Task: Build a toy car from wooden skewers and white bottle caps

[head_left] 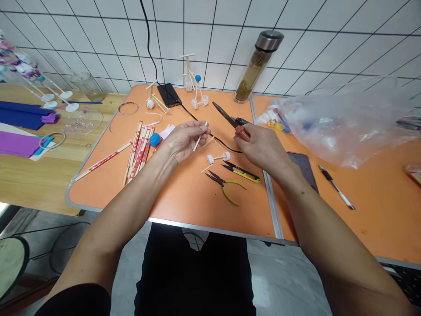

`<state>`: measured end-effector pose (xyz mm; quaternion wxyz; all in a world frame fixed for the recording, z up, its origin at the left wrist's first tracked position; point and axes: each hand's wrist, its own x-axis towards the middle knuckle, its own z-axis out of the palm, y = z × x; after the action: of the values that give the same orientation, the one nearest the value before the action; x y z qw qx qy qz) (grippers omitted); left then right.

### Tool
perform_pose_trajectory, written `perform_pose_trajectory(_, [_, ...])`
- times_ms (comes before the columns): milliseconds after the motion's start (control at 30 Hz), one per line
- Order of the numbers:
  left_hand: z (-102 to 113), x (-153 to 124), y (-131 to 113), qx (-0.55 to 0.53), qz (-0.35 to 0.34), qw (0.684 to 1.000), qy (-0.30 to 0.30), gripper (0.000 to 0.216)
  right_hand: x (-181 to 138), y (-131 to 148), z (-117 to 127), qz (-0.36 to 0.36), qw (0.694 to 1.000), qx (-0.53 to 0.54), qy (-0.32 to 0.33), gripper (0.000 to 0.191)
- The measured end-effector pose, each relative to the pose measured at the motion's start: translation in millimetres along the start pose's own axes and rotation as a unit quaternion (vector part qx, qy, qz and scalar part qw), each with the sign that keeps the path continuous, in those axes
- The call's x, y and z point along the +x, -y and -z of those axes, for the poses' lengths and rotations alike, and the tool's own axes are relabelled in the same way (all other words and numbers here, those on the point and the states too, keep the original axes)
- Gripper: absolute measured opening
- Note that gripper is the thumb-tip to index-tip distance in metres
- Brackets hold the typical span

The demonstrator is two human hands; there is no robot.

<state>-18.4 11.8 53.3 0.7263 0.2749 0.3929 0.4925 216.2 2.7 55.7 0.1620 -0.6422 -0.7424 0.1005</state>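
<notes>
My left hand (187, 139) pinches a short wooden stick (200, 137) between thumb and fingers, above the middle of the orange table. A little to the right, my right hand (259, 142) grips what look like scissors (230, 119), with a red handle and dark blades pointing up and left. Below the hands lies a small axle with two white wheels (218, 157), beside a loose stick piece (207, 168). Nearer me are yellow-and-black thread snips (241, 171) and yellow-handled pliers (226, 184). Wrapped chopsticks (140, 151) and a blue ball (155, 139) lie left of my left forearm.
Small stick models with wheels (199, 94) stand at the back, near a black phone-like device (169, 95) with a cable. A glass bottle (258, 66) stands by the tiled wall. At right are a plastic bag (348, 118), a dark phone (303, 169) and a pen (337, 187).
</notes>
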Motion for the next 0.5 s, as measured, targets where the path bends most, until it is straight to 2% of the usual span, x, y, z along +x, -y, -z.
perform_pose_trajectory(167, [9.6, 6.2, -0.1, 0.027, -0.079, 0.996, -0.032, 0.010, -2.0, -12.2, -2.0, -0.027, 0.999, -0.015, 0.010, 0.023])
perform_pose_trajectory(267, [17.4, 10.5, -2.0, 0.062, -0.134, 0.987, -0.070, 0.011, -5.6, -13.3, -0.9, -0.042, 0.999, -0.020, 0.024, 0.024])
perform_pose_trajectory(367, [24.7, 12.1, -8.0, 0.104, -0.160, 0.977, -0.100, 0.011, -7.9, -14.7, 2.0, -0.045, 0.999, -0.013, 0.019, 0.028])
perform_pose_trajectory(500, [26.5, 13.8, -24.8, 0.167, -0.230, 0.945, -0.161, 0.020, -9.7, -18.2, 4.9, -0.029, 1.000, -0.010, 0.001, 0.027])
